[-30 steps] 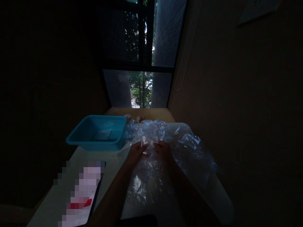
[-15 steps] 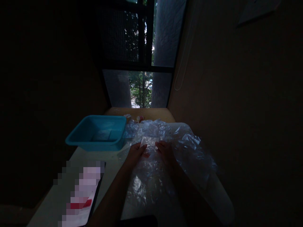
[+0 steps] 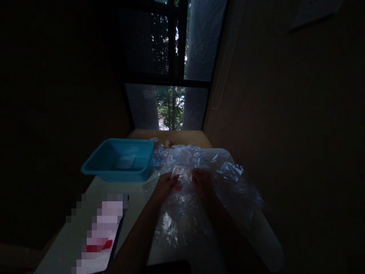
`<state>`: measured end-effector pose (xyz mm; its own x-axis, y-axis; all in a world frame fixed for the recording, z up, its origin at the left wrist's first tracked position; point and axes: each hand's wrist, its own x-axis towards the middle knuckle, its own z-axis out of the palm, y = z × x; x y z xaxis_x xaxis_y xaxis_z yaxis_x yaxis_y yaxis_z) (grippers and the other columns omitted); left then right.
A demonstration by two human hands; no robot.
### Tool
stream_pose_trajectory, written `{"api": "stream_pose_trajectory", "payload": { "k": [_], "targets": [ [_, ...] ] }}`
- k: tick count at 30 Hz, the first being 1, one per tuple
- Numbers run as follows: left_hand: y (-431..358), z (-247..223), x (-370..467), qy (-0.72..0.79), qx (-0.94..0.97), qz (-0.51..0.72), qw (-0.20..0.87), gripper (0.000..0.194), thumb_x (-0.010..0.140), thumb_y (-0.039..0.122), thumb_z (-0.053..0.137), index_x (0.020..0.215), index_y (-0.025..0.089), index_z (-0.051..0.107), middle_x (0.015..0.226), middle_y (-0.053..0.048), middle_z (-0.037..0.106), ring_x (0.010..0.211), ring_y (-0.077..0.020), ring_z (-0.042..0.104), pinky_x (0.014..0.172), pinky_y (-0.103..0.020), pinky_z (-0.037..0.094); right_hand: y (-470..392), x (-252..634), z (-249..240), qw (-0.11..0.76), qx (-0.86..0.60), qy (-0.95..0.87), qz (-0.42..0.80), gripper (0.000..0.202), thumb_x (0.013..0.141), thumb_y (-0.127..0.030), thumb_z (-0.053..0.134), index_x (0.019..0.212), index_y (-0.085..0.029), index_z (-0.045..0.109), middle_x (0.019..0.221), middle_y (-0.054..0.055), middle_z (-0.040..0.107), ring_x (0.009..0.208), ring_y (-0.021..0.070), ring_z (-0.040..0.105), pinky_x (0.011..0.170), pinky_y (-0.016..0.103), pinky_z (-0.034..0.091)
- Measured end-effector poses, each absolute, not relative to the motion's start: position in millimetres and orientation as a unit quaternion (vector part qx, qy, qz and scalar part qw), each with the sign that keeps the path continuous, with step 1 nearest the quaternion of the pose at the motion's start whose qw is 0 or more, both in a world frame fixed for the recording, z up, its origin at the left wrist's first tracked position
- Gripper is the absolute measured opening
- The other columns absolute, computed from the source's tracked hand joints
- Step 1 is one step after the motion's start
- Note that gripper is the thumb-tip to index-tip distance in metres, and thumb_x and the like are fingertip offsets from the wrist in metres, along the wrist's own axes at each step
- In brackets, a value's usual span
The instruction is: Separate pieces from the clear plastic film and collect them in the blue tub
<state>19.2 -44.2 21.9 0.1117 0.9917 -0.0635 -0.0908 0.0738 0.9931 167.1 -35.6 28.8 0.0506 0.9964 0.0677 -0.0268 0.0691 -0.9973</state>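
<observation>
- Two near things lie by the bottom edge: a dark object (image 3: 168,267), too dim to name, and on the left a flat device (image 3: 105,232) with a blurred face, resting on the white surface (image 3: 135,196).
- Crumpled clear film (image 3: 168,224) spreads beneath the forearms and out to the right.
- The left hand (image 3: 165,184) has its grip pinched on the left side of a small clear plastic piece (image 3: 182,172), thumb on top.
- The right hand (image 3: 202,180) has its fingers bent at the piece's right edge; whether its grip is closed on the plastic, I cannot tell.
- Over the last second the right fingertips have drawn outward, so the gap between the hands is wider and more of the piece shows. I judge that the handling of this piece is under way, with the left hand steadying it.
- Just beyond, to the left, sits a blue basin (image 3: 122,177) with something flat inside.
- Farther off, a small red-and-white item (image 3: 170,142) lies on the ledge (image 3: 196,137) below the window (image 3: 196,106).
</observation>
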Motion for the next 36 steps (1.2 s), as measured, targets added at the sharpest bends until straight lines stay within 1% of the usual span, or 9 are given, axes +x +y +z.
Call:
{"api": "stream_pose_trajectory", "payload": {
  "k": [6, 11, 16, 22, 27, 31, 34, 36],
  "targets": [
    [-43.8, 20.6, 18.8, 0.470, 0.485, 0.481, 0.560, 0.031, 0.065, 0.044, 0.054, 0.061, 0.014, 0.056, 0.044, 0.001, 0.058, 0.041, -0.0135, 0.054, 0.044, -0.022, 0.038, -39.5, 167.3, 33.2, 0.513, -0.505, -0.540, 0.435, 0.032, 0.067, -0.037, 0.046, 0.044, -0.016, 0.040, 0.040, -0.006, 0.034, 0.039, 0.0050, 0.030, 0.039, 0.019, 0.023],
    [-44.0, 21.8, 18.8, 0.474, 0.491, 0.475, 0.556, 0.031, 0.064, 0.044, 0.055, 0.060, 0.013, 0.056, 0.043, 0.000, 0.058, 0.040, -0.0138, 0.054, 0.043, -0.023, 0.038, -39.1, 168.1, 35.4, 0.504, -0.515, -0.534, 0.443, 0.027, 0.062, -0.035, 0.052, 0.046, -0.016, 0.043, 0.040, -0.006, 0.034, 0.039, 0.0048, 0.030, 0.038, 0.019, 0.021],
    [-43.3, 21.0, 18.9, 0.471, 0.492, 0.487, 0.548, 0.030, 0.064, 0.044, 0.054, 0.056, 0.015, 0.053, 0.041, 0.000, 0.057, 0.040, -0.0144, 0.054, 0.044, -0.023, 0.039, -32.8, 169.6, 26.1, 0.504, -0.508, -0.494, 0.494, 0.025, 0.061, -0.036, 0.053, 0.050, -0.016, 0.044, 0.039, -0.007, 0.033, 0.036, 0.0038, 0.029, 0.036, 0.018, 0.021],
    [-42.6, 18.1, 19.0, 0.468, 0.484, 0.516, 0.530, 0.029, 0.065, 0.043, 0.054, 0.058, 0.015, 0.053, 0.041, 0.003, 0.055, 0.040, -0.0127, 0.053, 0.043, -0.022, 0.038, -28.7, 171.3, 23.8, 0.482, -0.503, -0.524, 0.490, 0.027, 0.060, -0.037, 0.053, 0.046, -0.016, 0.043, 0.036, -0.007, 0.037, 0.033, 0.0043, 0.032, 0.034, 0.018, 0.022],
    [-40.1, 14.4, 18.9, 0.463, 0.475, 0.525, 0.534, 0.030, 0.064, 0.044, 0.054, 0.062, 0.014, 0.055, 0.044, 0.003, 0.054, 0.040, -0.0119, 0.053, 0.043, -0.022, 0.039, -30.0, 171.5, 28.6, 0.472, -0.485, -0.562, 0.476, 0.031, 0.063, -0.036, 0.050, 0.041, -0.016, 0.041, 0.032, -0.007, 0.036, 0.031, 0.0038, 0.029, 0.034, 0.019, 0.020],
    [-39.7, 18.4, 19.8, 0.468, 0.472, 0.541, 0.515, 0.032, 0.061, 0.045, 0.056, 0.060, 0.013, 0.054, 0.046, 0.003, 0.053, 0.043, -0.0117, 0.053, 0.043, -0.022, 0.041, -31.9, 171.0, 30.6, 0.478, -0.501, -0.554, 0.462, 0.029, 0.061, -0.036, 0.052, 0.043, -0.015, 0.043, 0.032, -0.007, 0.037, 0.031, 0.0039, 0.030, 0.034, 0.019, 0.020],
    [-45.2, 29.8, 20.9, 0.470, 0.471, 0.552, 0.503, 0.030, 0.056, 0.041, 0.060, 0.054, 0.013, 0.052, 0.044, 0.004, 0.051, 0.041, -0.0100, 0.051, 0.044, -0.022, 0.044, -37.3, 171.8, 38.2, 0.494, -0.499, -0.543, 0.462, 0.027, 0.059, -0.036, 0.053, 0.045, -0.015, 0.045, 0.031, -0.007, 0.036, 0.030, 0.0034, 0.028, 0.034, 0.019, 0.019],
    [-51.1, 40.1, 20.4, 0.461, 0.460, 0.559, 0.513, 0.027, 0.055, 0.038, 0.061, 0.055, 0.012, 0.052, 0.044, 0.004, 0.051, 0.040, -0.0096, 0.051, 0.045, -0.023, 0.045, -42.9, 172.8, 47.2, 0.505, -0.485, -0.544, 0.462, 0.025, 0.059, -0.034, 0.054, 0.046, -0.014, 0.047, 0.031, -0.007, 0.036, 0.030, 0.0033, 0.028, 0.034, 0.019, 0.019]
  ]
}}
